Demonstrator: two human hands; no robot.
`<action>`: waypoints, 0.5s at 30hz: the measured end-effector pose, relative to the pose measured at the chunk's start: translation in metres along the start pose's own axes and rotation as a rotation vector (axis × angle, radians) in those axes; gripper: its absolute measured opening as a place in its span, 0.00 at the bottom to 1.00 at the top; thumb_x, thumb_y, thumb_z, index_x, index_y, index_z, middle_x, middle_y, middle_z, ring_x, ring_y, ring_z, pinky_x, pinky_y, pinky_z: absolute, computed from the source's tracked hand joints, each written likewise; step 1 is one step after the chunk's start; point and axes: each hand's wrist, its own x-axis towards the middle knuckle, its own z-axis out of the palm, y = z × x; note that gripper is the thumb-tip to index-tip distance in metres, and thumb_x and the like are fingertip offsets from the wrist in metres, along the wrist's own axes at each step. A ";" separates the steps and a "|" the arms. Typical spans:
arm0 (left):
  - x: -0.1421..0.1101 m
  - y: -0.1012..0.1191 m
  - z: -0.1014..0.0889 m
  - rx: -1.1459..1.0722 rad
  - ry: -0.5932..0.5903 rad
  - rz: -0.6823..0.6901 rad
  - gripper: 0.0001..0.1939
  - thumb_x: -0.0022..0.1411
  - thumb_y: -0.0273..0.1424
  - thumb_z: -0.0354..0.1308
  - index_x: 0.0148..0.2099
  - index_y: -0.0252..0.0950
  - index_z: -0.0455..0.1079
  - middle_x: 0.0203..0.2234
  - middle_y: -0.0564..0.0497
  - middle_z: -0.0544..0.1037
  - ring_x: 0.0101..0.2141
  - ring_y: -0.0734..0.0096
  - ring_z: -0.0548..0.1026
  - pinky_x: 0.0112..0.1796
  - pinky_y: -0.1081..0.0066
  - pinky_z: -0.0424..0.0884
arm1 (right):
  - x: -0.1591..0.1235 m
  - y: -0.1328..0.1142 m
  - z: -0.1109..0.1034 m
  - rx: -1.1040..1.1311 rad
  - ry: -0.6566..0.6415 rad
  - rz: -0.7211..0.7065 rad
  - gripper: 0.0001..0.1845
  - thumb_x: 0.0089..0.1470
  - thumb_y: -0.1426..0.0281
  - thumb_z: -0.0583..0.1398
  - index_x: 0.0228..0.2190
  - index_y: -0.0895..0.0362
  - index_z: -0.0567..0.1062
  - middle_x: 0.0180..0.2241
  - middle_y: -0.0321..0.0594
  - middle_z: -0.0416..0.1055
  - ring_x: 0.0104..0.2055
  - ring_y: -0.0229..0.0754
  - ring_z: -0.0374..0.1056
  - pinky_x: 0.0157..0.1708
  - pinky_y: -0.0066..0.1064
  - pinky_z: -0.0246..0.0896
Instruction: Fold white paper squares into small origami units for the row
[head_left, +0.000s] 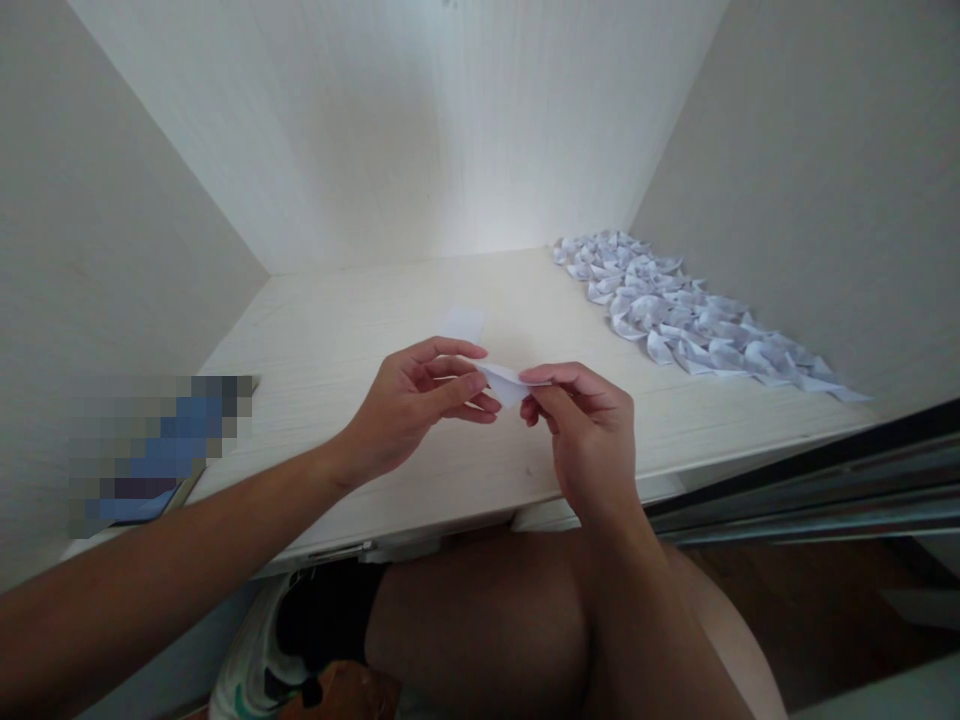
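Between my hands, just above the white desk, is a small folded piece of white paper (506, 386). My left hand (424, 395) pinches its left end with thumb and fingers. On the other end, the thumb and forefinger of my right hand (581, 410) are closed. Behind my left fingers a flat strip of white paper (463, 323) lies on the desk, its near end hidden by the hand. Many small folded white paper pieces (675, 305) are heaped in a long band along the right side.
The desk (337, 320) is boxed in by a back panel (420, 130) and side panels. A blurred-out bluish flat object (169, 450) lies at the left edge. A dark rail (825, 480) runs at the lower right. My legs are below the front edge.
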 end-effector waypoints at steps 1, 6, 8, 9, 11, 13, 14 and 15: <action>0.000 0.000 0.000 0.009 -0.013 0.005 0.15 0.57 0.33 0.74 0.45 0.36 0.78 0.29 0.50 0.84 0.28 0.66 0.84 0.33 0.67 0.85 | 0.000 -0.001 0.000 -0.018 -0.005 -0.012 0.06 0.51 0.72 0.65 0.28 0.52 0.83 0.21 0.32 0.74 0.24 0.37 0.67 0.27 0.32 0.62; -0.001 -0.001 -0.001 0.016 -0.029 0.032 0.10 0.58 0.31 0.73 0.40 0.36 0.78 0.26 0.50 0.83 0.26 0.66 0.84 0.31 0.67 0.85 | -0.002 -0.009 -0.001 -0.134 -0.055 -0.121 0.07 0.52 0.74 0.64 0.28 0.53 0.83 0.23 0.33 0.75 0.25 0.37 0.69 0.27 0.31 0.63; -0.001 -0.001 -0.002 0.019 -0.019 0.061 0.09 0.58 0.31 0.73 0.38 0.35 0.77 0.26 0.51 0.83 0.26 0.66 0.83 0.31 0.67 0.85 | -0.004 -0.012 0.000 -0.175 -0.098 -0.171 0.06 0.54 0.73 0.64 0.30 0.53 0.83 0.26 0.34 0.76 0.27 0.37 0.70 0.28 0.31 0.64; -0.001 -0.001 -0.001 0.025 -0.015 0.082 0.09 0.58 0.31 0.72 0.38 0.35 0.76 0.26 0.51 0.83 0.25 0.67 0.83 0.31 0.67 0.85 | -0.005 -0.013 0.000 -0.192 -0.119 -0.189 0.06 0.56 0.71 0.64 0.31 0.53 0.83 0.27 0.34 0.76 0.27 0.37 0.71 0.29 0.31 0.65; -0.001 0.000 -0.001 0.051 -0.011 0.131 0.08 0.59 0.29 0.71 0.39 0.34 0.76 0.26 0.52 0.83 0.25 0.67 0.83 0.31 0.67 0.85 | -0.005 -0.013 0.001 -0.210 -0.137 -0.213 0.07 0.58 0.68 0.64 0.31 0.54 0.83 0.27 0.35 0.76 0.28 0.37 0.71 0.30 0.31 0.66; -0.002 0.000 0.001 0.088 -0.004 0.189 0.06 0.61 0.28 0.69 0.40 0.33 0.77 0.27 0.51 0.83 0.27 0.68 0.83 0.32 0.67 0.86 | -0.005 -0.012 0.002 -0.201 -0.119 -0.220 0.07 0.59 0.67 0.65 0.30 0.54 0.82 0.25 0.34 0.76 0.27 0.36 0.71 0.30 0.30 0.67; -0.002 0.000 0.001 0.106 0.002 0.219 0.05 0.61 0.27 0.68 0.40 0.33 0.78 0.28 0.51 0.83 0.28 0.69 0.84 0.32 0.68 0.86 | -0.004 -0.010 0.002 -0.191 -0.103 -0.216 0.07 0.59 0.68 0.65 0.30 0.54 0.82 0.24 0.33 0.76 0.26 0.36 0.71 0.29 0.29 0.67; -0.003 0.000 0.002 0.121 0.007 0.246 0.04 0.61 0.26 0.68 0.40 0.33 0.78 0.29 0.51 0.83 0.30 0.69 0.84 0.33 0.68 0.86 | -0.004 -0.009 0.002 -0.182 -0.090 -0.212 0.06 0.58 0.69 0.66 0.29 0.54 0.82 0.25 0.33 0.76 0.26 0.35 0.71 0.28 0.29 0.67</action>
